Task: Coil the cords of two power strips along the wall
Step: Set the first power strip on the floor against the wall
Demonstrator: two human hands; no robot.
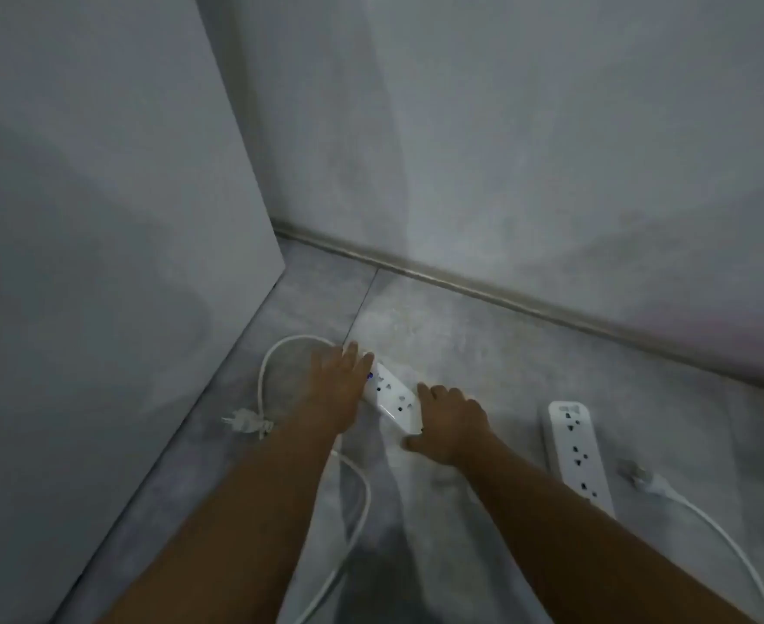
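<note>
Setting left power strip (393,397) on floor, mid-scene.
With left hand (335,391) flat on far end, right hand (451,426) at near end (grip untellable), slide toward far wall (551,173), then loop cord (261,385) evenly.

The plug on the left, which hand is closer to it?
Left. The left hand lies just right of the plug, on the far end of a power strip; the right hand sits farther right, at that strip's near end.

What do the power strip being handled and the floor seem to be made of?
The power strip looks like glossy white plastic: a bright highlight runs along its edge. The floor seems matte grey tile, mottled, with a thin joint line.
</note>
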